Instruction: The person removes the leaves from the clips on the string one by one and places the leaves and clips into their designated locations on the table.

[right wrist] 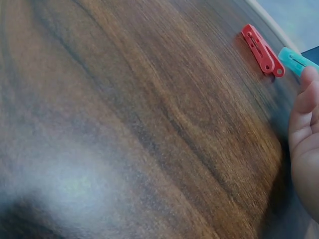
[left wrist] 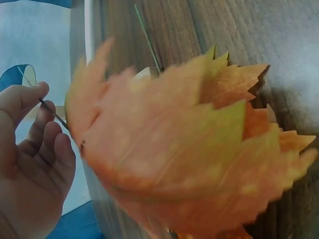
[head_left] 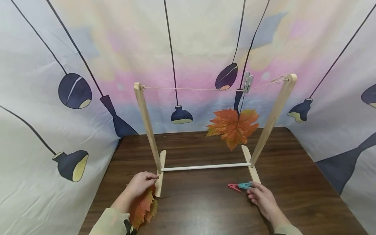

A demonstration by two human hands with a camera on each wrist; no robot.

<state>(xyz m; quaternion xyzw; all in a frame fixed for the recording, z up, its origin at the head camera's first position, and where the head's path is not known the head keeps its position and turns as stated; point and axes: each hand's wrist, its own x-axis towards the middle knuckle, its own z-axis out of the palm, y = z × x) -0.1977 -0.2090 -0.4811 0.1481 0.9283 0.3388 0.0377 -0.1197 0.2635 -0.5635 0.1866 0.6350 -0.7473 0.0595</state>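
Note:
My left hand [head_left: 138,185] pinches the thin dark stem of an orange artificial maple leaf [left wrist: 159,149] between thumb and forefinger. Other similar leaves [left wrist: 239,82] show on the table behind it, partly covered by the held one. On the right side, my right hand [head_left: 263,198] pinches a teal clothespin [head_left: 245,185] by one end. Close to its far end lies a red clothespin [head_left: 234,187] on the table. Another maple leaf [head_left: 235,127] hangs by its stem from a grey clothespin [head_left: 248,82] clipped on the string [head_left: 188,88].
A wooden frame with a left post [head_left: 147,127] and a right post [head_left: 273,119] carries the string. A white rod [head_left: 205,167] joins the posts low down. Beneath is a dark brown wooden table [head_left: 202,202]; a lamp-patterned cloth [head_left: 141,42] surrounds it.

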